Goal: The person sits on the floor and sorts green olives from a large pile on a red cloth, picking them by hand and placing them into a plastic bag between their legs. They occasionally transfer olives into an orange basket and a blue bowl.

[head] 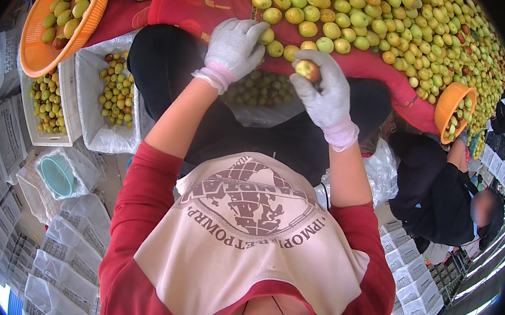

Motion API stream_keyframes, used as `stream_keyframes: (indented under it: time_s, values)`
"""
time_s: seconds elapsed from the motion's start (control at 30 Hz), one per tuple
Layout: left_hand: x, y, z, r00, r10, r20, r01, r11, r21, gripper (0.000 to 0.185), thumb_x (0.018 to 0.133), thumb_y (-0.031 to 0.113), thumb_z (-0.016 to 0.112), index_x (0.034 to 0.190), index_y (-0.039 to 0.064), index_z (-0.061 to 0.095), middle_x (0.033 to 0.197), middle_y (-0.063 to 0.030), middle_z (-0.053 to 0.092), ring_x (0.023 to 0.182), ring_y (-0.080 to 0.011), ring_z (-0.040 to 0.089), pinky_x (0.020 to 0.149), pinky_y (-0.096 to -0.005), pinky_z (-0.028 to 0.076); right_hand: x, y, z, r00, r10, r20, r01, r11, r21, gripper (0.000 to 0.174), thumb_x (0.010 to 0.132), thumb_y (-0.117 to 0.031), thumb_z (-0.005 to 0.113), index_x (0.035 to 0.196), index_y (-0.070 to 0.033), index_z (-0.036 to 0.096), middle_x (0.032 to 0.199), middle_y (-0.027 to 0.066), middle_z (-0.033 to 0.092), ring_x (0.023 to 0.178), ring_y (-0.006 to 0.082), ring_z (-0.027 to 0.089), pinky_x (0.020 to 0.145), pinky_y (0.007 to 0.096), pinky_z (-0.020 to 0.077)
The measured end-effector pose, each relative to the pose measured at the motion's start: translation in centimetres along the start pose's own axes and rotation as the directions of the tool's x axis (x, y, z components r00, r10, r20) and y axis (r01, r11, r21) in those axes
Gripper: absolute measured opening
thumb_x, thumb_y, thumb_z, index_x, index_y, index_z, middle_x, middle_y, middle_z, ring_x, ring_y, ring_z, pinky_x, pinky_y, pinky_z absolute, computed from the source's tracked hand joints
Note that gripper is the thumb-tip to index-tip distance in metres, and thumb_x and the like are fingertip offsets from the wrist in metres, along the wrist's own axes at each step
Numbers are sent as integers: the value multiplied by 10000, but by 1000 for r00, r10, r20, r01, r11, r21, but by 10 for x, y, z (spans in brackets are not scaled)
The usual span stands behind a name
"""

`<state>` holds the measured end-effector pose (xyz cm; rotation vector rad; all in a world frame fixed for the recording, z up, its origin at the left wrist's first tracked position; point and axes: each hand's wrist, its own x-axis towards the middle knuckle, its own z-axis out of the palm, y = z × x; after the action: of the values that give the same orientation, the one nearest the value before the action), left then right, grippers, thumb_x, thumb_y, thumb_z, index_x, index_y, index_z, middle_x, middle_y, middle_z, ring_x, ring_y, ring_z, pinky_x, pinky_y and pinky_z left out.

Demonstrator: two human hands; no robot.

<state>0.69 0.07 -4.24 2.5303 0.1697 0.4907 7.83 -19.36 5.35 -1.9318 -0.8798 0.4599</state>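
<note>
My right hand [327, 92], in a pale grey knit glove with a pinkish cuff, holds a partly brown jujube [308, 70] between thumb and fingers above my lap. My left hand [235, 49], gloved the same way, is over the near edge of the red cloth [180, 7]. A yellow-green jujube [267, 36] lies at its thumb and forefinger; whether they grip it is unclear. Loose jujubes [333, 31] spread over the cloth just beyond both hands. Between my knees, below the cloth's edge, more jujubes [259, 87] lie in a plastic-lined container, partly hidden by my hands.
An orange basket [98, 10] of jujubes leans at far left, above a white crate [72, 133] and a lined crate [103, 141] with fruit. A teal basket [57, 175] sits behind. At right are another orange basket [444, 103] and a seated person [440, 194] in dark clothes.
</note>
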Motion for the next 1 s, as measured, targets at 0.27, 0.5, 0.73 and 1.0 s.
stream_keyframes:
  time_s: [0.27, 0.5, 0.73, 1.0]
  values:
    - [2, 3, -5, 998, -25, 64, 25, 1000, 0, 404, 765, 193, 674, 1147, 78, 610, 1019, -110, 644, 933, -308, 603, 878, -435, 470, -223, 100, -169, 462, 625, -629, -617, 736, 278, 265, 931, -213, 566, 1088, 0, 575, 724, 10, 528, 581, 73, 450, 520, 228, 366]
    - [1, 2, -6, 998, -12, 54, 14, 999, -31, 336, 766, 185, 682, 1078, 68, 638, 983, -102, 654, 900, -309, 612, 840, -429, 486, -404, 137, -199, 100, 813, -574, -917, -149, -371, 467, 804, -258, 538, 1169, 26, 597, 986, 237, 643, 843, 343, 624, 758, 413, 490]
    - [3, 8, -11, 993, -78, 89, 93, 979, -180, 321, 791, 157, 677, 1090, 48, 636, 1087, -131, 635, 1013, -331, 594, 896, -426, 475, -87, 105, -139, 936, -92, -339, -264, 455, -851, 370, 810, -162, 618, 1146, -7, 623, 1139, 198, 635, 1088, 360, 576, 961, 451, 438]
    - [53, -16, -3, 897, -426, -118, 419, 904, -81, 568, 821, 305, 689, 1290, 29, 526, 1272, -249, 505, 1167, -401, 511, 998, -426, 436, 82, 100, 7, 804, 61, -591, -479, 656, -584, 772, 799, -440, 654, 1395, -37, 373, 1340, 259, 445, 1250, 408, 423, 994, 540, 392]
